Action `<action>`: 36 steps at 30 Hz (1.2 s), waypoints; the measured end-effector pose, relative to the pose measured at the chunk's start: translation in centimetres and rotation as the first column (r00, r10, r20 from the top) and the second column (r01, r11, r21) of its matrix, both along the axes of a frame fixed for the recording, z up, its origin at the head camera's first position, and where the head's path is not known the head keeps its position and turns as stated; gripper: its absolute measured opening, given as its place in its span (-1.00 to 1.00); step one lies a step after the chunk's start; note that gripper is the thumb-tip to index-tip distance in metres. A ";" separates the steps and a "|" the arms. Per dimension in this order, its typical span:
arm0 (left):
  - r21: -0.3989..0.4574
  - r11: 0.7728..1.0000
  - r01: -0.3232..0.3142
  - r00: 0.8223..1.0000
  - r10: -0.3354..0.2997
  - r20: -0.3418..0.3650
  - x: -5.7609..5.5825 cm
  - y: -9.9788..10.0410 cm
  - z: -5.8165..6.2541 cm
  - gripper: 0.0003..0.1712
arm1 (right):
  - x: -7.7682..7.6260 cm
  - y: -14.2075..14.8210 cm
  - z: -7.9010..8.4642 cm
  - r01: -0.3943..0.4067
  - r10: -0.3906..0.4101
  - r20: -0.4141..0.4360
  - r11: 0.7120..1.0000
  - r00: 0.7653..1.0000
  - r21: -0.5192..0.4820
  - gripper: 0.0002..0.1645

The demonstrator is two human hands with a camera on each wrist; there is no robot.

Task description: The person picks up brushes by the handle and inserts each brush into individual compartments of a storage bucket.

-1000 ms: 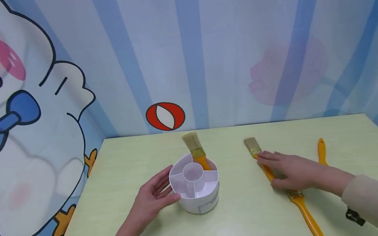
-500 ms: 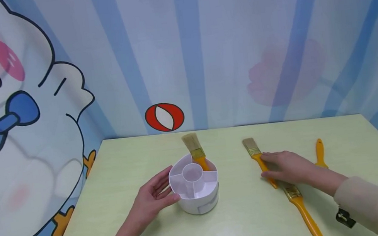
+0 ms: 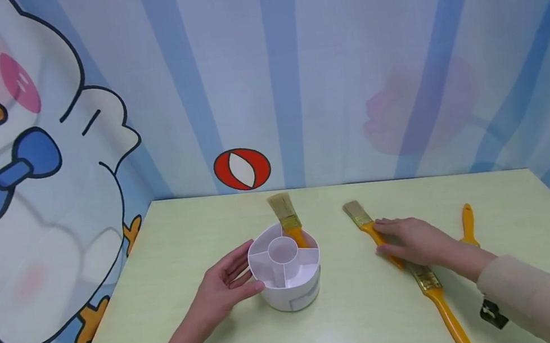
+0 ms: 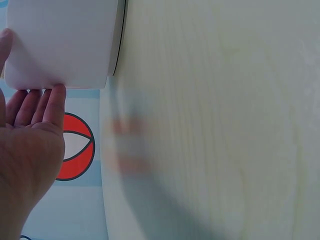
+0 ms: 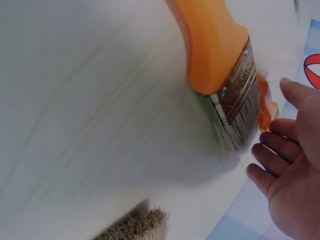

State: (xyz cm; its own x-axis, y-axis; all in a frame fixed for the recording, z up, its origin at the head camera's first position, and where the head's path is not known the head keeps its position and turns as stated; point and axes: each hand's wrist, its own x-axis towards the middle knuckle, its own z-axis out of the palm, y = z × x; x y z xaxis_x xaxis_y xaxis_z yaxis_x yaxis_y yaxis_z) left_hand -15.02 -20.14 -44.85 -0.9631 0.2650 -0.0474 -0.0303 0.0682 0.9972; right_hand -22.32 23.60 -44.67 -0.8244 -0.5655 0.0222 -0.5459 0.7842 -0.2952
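My left hand holds the side of a white round divided holder, its thumb on the near wall and fingers on the far left. A paintbrush stands in one compartment of that holder, bristles up. On the table's right side my right hand pinches the orange handle of another paintbrush, lying with bristles away from me. Seen from the right wrist, that handle lies between thumb and fingers. Just below the hand lies a third paintbrush, large in the right wrist view.
Another paintbrush lies farther right, partly hidden by the right forearm. More bristles show low in the right wrist view. The pale table ends at a printed backdrop.
My right hand has closed its fingers in on the brush handle, and that brush has shifted a little to the left. The left hand and holder stay in place.
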 end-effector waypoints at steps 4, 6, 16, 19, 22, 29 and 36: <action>-0.005 1.000 -0.002 1.000 0.002 -0.003 0.0 0.0 0.1 -0.04 | 0.0 0.1 -0.1 0.025 -0.024 0.017 0.999 1.000 -0.040 -0.35; -0.004 1.000 -0.005 1.000 0.005 -0.002 0.0 0.0 0.1 -0.03 | 0.0 0.0 -0.2 0.030 -0.029 0.018 0.999 0.999 -0.039 -0.36; -0.024 1.000 -0.007 1.000 0.007 0.003 -0.2 0.0 -0.1 -0.05 | -0.4 -0.8 -0.6 0.026 -0.026 -0.003 1.000 1.000 -0.006 -0.34; -0.022 1.000 -0.007 1.000 0.007 0.002 -0.2 -0.1 -0.2 -0.05 | -0.6 -1.1 -0.7 -0.003 0.003 -0.004 1.000 1.000 -0.022 -0.36; -0.015 1.000 -0.005 1.000 0.005 0.001 -0.2 -0.1 -0.2 -0.04 | -0.7 -1.4 -0.7 -0.025 0.025 -0.003 0.999 1.000 -0.041 -0.39; -0.018 1.000 -0.007 1.000 0.007 0.004 -0.2 0.0 -0.3 -0.05 | -0.8 -2.5 -0.8 -0.026 0.024 -0.044 0.998 0.999 -0.059 -0.42; -0.013 1.000 -0.011 1.000 0.012 0.004 -0.1 0.1 -0.2 -0.04 | -1.4 -3.6 -1.2 -0.017 0.013 -0.126 0.999 0.992 -0.036 -0.51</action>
